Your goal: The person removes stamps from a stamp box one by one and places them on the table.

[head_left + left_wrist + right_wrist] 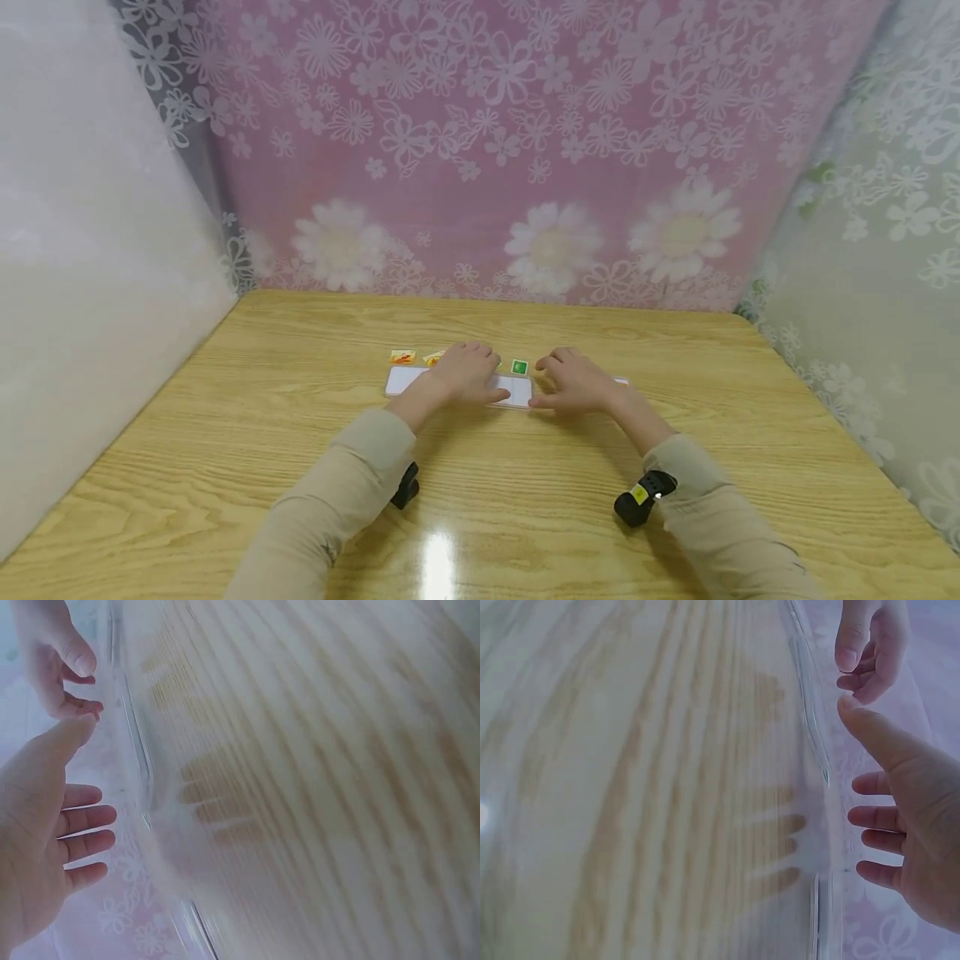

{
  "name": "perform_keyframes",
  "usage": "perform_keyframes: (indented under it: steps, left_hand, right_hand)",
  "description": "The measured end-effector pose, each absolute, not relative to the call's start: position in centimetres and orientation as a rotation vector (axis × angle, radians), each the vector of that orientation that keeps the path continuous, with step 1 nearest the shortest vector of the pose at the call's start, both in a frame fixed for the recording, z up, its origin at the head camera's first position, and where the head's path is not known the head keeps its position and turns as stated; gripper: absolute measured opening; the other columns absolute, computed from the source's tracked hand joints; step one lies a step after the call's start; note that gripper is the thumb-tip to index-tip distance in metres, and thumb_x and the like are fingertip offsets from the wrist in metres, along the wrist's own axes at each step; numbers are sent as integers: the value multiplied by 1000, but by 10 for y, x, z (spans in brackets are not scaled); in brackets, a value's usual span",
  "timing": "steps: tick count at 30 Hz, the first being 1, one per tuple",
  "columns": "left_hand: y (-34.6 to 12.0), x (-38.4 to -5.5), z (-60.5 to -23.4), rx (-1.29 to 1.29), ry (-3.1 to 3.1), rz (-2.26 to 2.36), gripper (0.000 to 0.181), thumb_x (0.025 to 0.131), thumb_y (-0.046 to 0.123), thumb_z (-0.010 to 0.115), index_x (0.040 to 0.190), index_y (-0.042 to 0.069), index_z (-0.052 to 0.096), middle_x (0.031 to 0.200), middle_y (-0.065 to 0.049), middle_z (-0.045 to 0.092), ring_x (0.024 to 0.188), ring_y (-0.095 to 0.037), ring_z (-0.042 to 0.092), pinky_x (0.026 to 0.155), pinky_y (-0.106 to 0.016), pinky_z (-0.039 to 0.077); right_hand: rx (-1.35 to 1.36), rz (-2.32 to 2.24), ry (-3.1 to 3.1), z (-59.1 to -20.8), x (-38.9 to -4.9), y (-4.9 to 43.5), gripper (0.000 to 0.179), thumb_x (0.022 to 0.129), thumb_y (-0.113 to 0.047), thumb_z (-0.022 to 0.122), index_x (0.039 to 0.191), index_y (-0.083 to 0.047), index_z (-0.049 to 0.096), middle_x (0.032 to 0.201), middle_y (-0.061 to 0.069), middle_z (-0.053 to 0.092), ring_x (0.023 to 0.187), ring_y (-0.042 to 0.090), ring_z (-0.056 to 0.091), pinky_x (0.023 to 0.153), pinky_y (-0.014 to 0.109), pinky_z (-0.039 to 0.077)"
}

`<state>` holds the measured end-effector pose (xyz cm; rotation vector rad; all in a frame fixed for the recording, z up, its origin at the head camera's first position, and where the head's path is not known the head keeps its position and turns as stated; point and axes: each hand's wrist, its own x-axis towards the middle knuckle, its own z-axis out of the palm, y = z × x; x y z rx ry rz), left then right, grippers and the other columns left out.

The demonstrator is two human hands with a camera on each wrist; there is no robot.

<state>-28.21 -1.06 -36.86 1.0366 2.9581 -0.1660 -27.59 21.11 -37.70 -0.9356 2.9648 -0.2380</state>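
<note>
My left hand [467, 372] hovers over a long white strip [405, 381], its fingers loosely extended and palm down. My right hand [573, 383] is spread at the strip's right end, the thumb close to that end. In the left wrist view the left hand [45, 832] shows straight, parted fingers with nothing between them. The right hand [922, 817] looks the same in the right wrist view. Behind the strip lie small picture cards: an orange-and-yellow one [402, 357], another partly hidden by the left hand [432, 359], and a green one [520, 367] between the hands.
The edge of another white piece [622, 381] shows past the right hand. All of it lies on a glossy wood-grain table [487, 475]. A pink flowered curtain [480, 167] hangs along the back, with pale sheets at both sides.
</note>
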Motion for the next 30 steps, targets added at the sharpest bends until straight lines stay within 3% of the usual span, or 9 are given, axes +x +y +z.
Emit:
perform_keyframes:
  steps: [11,17,22,30]
  left_hand:
    - [15,-282,-364,1137,2975,-159,49,94,47,46,125,10,55,122,-2,57,117,-20,48,101,-37,33]
    - [30,-281,-362,1214,3014,-142,40,93,45,49,113,12,60,106,2,61,104,-16,55,95,-34,39]
    - [50,-277,-359,1205,3007,-149,42,92,48,50,113,14,60,105,4,59,103,-15,54,93,-34,40]
    - [83,-279,-363,1166,3018,-195,53,87,57,51,119,15,57,115,3,59,111,-16,50,98,-33,35]
  right_hand:
    - [-972,-232,3033,-373,-273,243,51,83,-38,67,115,1,58,105,14,57,90,26,55,80,43,46]
    - [-985,-180,3100,-371,-269,267,41,85,-32,67,109,2,62,98,13,60,87,29,57,76,43,48]
    - [-916,-202,3082,-369,-267,286,44,85,-33,66,113,1,61,105,15,59,96,35,55,80,48,46]
    - [-869,-225,3017,-367,-268,302,63,76,-40,73,120,2,56,109,19,55,98,36,52,80,51,43]
